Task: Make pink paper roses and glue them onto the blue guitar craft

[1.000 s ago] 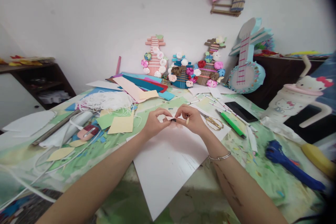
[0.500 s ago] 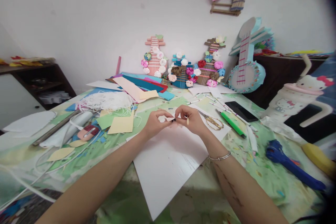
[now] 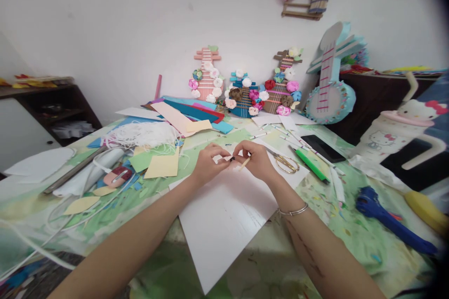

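Observation:
Both hands meet above a white sheet of paper (image 3: 224, 224) on the table. My left hand (image 3: 210, 163) is closed, pinching a small white piece that looks like paper between thumb and forefinger. My right hand (image 3: 257, 161) is closed too, its fingertips at the same piece. A thin pale stick (image 3: 244, 164) slants out below its fingers. A tiny dark bit (image 3: 232, 159) shows between the fingertips; I cannot make out what it is. Gold-handled scissors (image 3: 287, 163) lie just right of my right hand.
A green cutter-like tool (image 3: 311, 165), a black phone (image 3: 322, 148) and a blue tool (image 3: 394, 219) lie to the right, near a white cup (image 3: 389, 135). White cord (image 3: 143, 136) and paper pieces (image 3: 162, 166) cover the left. Flower-decorated paper instruments (image 3: 242, 98) stand against the wall.
The pale stick at my right hand has turned, and more of its length shows, slanting down to the left. My left hand's fingers have shifted slightly.

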Demonstrator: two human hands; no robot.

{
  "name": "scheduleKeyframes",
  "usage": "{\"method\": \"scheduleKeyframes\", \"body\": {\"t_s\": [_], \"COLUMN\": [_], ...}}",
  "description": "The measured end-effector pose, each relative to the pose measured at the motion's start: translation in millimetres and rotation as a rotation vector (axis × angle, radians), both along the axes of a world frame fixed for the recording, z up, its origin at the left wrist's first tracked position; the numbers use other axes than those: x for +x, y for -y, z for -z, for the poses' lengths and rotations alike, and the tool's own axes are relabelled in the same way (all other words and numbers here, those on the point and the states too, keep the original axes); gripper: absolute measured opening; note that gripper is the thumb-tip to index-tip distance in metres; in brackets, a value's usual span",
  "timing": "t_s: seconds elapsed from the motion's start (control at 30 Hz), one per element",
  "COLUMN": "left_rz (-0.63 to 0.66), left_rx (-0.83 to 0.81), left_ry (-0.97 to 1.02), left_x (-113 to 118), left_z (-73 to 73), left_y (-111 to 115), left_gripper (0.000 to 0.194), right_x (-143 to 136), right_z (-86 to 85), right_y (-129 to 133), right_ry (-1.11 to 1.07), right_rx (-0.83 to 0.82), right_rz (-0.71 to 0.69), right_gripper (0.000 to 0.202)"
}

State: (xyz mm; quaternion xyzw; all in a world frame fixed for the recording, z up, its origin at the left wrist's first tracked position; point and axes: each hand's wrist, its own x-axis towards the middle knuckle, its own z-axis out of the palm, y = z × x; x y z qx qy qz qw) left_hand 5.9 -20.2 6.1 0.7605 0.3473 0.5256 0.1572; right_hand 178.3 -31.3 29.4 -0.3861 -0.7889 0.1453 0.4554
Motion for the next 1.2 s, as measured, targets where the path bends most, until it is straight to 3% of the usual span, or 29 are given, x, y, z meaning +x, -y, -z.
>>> {"method": "scheduleKeyframes", "body": {"t_s": [0.1,0.2,0.3,0.37,0.57,0.9,1.2], "left_rz": [-0.018,0.036,0.094,0.106,0.204,0.287,0.244], "left_rx": [-0.084,-0.267,-0.428,-0.470,-0.558,-0.529,-0.403], "left_ry": [0.000,0.052,0.169,0.221,0.233,0.153,0.060], "left_x": [-1,-2,-2,-2,-2,1,-2], "left_z": [0.0,-1.1,-2.0,-1.8,1.2,-0.7,-2.0], "left_y": [-1,-2,-4,-5,-7,0,1], "left_gripper": [0.003,0.009,0.013,0.018,0.023,0.025,0.026], "right_x": [1,3,7,9,10,6,6], "right_z": [1.4,1.3,-2.2,-5.4,-8.6,-3.5,-4.2], "right_y": [-2,-3,-2,1,5,4,4], "right_ry": [0.016,0.042,0.193,0.317,0.466,0.533,0.529], "right_rx": [0.015,0.026,0.036,0.041,0.048,0.099,0.094], "right_rz": [0.055,0.172,0.228,0.220,0.238,0.331,0.344], "right_gripper": [0.005,0.005,0.028,0.040,0.036,0.035,0.036]}}
